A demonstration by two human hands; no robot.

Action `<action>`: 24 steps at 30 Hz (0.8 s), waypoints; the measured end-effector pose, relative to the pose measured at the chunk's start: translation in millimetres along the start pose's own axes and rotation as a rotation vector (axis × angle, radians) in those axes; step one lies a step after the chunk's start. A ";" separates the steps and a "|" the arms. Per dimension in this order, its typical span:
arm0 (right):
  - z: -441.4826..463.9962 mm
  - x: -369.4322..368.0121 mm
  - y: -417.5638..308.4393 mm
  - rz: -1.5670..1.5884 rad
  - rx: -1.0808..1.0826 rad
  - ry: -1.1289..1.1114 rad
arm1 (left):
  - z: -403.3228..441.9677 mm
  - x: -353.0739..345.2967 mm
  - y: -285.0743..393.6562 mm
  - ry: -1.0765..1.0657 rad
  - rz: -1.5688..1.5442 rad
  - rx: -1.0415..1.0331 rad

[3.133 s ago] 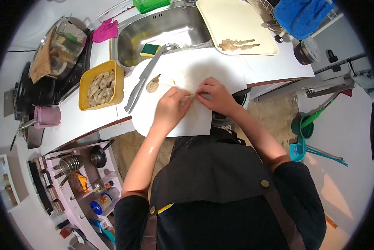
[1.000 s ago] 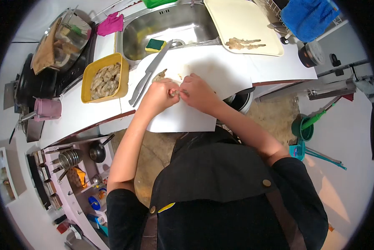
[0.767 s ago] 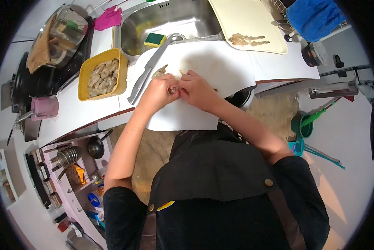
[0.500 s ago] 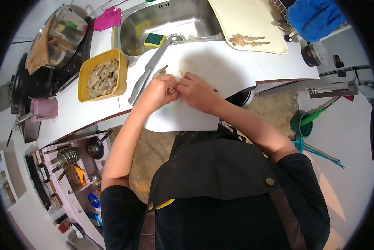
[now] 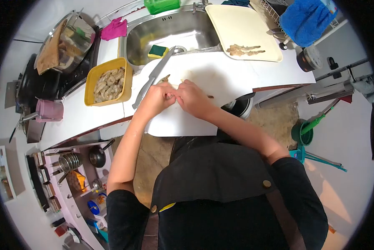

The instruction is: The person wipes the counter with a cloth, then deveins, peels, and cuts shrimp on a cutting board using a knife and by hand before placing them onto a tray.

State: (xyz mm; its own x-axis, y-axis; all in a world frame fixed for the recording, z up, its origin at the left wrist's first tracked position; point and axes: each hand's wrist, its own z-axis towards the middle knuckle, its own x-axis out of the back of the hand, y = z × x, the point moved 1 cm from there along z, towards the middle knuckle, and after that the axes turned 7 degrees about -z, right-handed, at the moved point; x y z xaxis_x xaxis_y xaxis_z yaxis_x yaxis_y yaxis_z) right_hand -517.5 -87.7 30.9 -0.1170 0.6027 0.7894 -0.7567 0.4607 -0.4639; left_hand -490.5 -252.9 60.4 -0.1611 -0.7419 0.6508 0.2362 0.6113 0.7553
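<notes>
pink cup (image 5: 49, 111): one, on the white tabletop (image 5: 80, 121). yellow tub (image 5: 129, 85): one, filled with grey peeled-looking shrimp (image 5: 108, 85), overlapping, too many to count. magenta cloth (image 5: 114, 29): one, left of the metal sink (image 5: 187, 33). knife (image 5: 160, 68): one, between tub and left hand, its tip reaching over the sink's near edge. sponge (image 5: 158, 51): one, green and yellow, in the sink. hands: two, together above one white cutting board (image 5: 185, 123). left hand (image 5: 155, 100): fingers curled in, nearly closed; what they grip is hidden. lone shrimp (image 5: 165, 78): one, on the board, partly covered by the left hand. right hand (image 5: 192, 99): fingers bunched, touching the left; any hold cannot be told. dark piece (image 5: 210, 96): one, small, right of the right hand. cream tray (image 5: 241, 25): one, with brownish scraps (image 5: 245, 51) near its lower edge, count unclear. lidded container (image 5: 309, 59): one, far right.
</notes>
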 end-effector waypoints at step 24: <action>19.0 -13.1 -10.5 -0.085 -0.017 -0.136 | -10.8 10.5 -5.3 0.045 0.135 0.053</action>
State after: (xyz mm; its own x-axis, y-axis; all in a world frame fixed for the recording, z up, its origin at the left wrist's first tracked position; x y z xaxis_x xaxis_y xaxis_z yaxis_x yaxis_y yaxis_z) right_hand -520.2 -112.8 33.1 -0.1404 0.4676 0.8727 -0.7569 0.5175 -0.3990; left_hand -483.1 -266.9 62.4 -0.0878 -0.6629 0.7436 0.2019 0.7191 0.6649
